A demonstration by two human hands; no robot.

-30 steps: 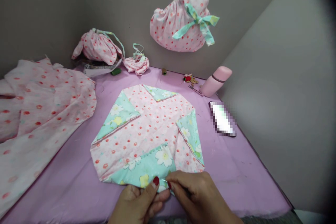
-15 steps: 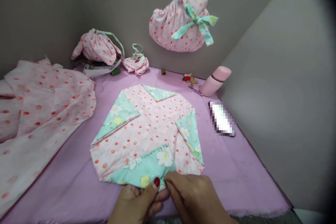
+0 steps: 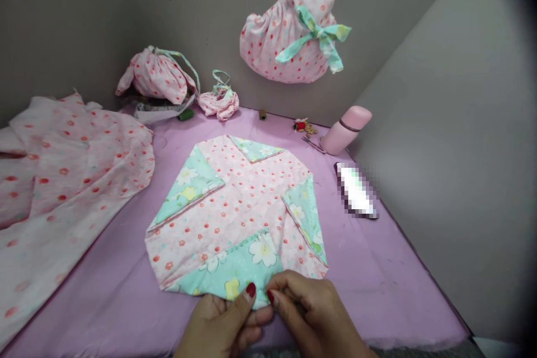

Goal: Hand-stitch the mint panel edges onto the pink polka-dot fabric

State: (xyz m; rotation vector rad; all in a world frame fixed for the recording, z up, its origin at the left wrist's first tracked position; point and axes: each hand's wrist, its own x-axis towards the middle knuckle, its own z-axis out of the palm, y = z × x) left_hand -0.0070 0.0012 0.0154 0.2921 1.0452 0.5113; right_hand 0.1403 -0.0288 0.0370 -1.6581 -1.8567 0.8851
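Observation:
Spread in front of me is a pink dotted fabric piece (image 3: 241, 201) with mint floral corners folded inward. The near mint flap (image 3: 235, 268) has a line of stitches along its upper edge. My left hand (image 3: 229, 319) pinches the near edge of this fabric, thumb on top and fingers beneath. Just to the right, my right hand (image 3: 306, 313) has thumb and forefinger pressed together at the same edge. Whatever sits between those fingertips is too small to make out; a needle or thread cannot be discerned.
More pink dotted cloth (image 3: 75, 162) lies at the left. A drawstring bag (image 3: 289, 39) hangs on the back wall, with another bag (image 3: 155, 75) and a small pouch (image 3: 218, 103) below. Thread snips (image 3: 314, 144), a red spool (image 3: 299, 126), a pink bottle (image 3: 346, 130) and a phone (image 3: 356, 190) stand or lie right.
My right hand has shifted slightly right and turned, so its thumb with red nail now shows. The left hand keeps its hold on the fabric edge.

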